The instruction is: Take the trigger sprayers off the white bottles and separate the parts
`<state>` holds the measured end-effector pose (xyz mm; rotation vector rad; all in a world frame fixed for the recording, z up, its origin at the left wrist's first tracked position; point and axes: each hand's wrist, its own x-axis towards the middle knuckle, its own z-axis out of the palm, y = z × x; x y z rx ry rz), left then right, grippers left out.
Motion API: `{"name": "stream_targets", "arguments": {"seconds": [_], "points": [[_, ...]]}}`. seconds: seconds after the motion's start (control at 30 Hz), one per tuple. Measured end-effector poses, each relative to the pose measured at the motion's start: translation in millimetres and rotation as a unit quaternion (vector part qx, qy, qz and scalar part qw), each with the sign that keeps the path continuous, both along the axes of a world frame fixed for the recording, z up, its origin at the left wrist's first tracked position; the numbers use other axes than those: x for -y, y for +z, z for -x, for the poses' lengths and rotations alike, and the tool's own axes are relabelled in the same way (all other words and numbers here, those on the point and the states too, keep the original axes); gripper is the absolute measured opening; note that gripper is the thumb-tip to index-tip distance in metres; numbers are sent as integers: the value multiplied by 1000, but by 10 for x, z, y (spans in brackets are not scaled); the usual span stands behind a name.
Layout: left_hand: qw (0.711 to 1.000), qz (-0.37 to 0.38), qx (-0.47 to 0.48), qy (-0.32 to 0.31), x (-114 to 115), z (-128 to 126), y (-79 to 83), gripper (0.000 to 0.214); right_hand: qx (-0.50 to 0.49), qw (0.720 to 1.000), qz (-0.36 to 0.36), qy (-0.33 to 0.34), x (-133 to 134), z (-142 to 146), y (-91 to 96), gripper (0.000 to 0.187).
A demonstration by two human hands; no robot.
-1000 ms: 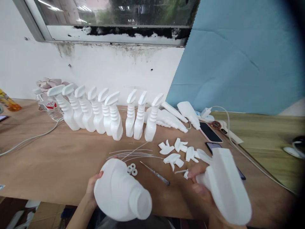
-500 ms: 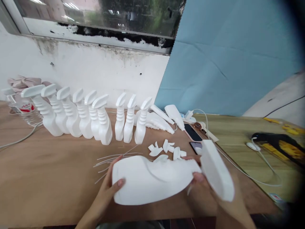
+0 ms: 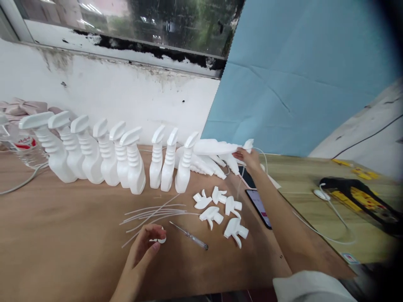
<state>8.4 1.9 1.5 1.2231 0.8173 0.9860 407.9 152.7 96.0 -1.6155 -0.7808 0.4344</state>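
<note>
Below a window [image 3: 176, 21], the brown tabletop [image 3: 75, 239] holds spray bottles [image 3: 136, 170].

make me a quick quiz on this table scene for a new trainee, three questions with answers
1. How many loose spray heads lie on the table?
2. True or false: the standing bottles have no spray heads on top.
3. Which is at the neck of the sideways bottle: the left hand or the right hand?

Key: 1. Five. 2. False; each one has a head fitted. 3. The right hand.
</note>
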Motion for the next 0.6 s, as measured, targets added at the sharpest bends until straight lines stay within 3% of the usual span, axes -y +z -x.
{"name": "stream_targets", "arguments": {"seconds": [0.17, 0.33, 0.5, 0.57, 0.6], "points": [[998, -14, -47, 35, 31, 49, 21, 21, 90, 985, 141, 35, -231, 29, -252, 21], [991, -38, -129, 28, 22, 24, 130, 19, 258, 944, 199, 44, -68, 33, -67, 14], [984, -58, -169, 27, -57, -68, 219, 23, 381, 897, 197, 107, 543, 430, 253, 29], [986, -65, -150, 27, -82, -131, 267, 33, 404, 874, 201, 181, 924, 789, 307, 24], [989, -70, -131, 21, -89, -166, 294, 40, 438, 834, 202, 270, 1114, 995, 311, 21]]}}
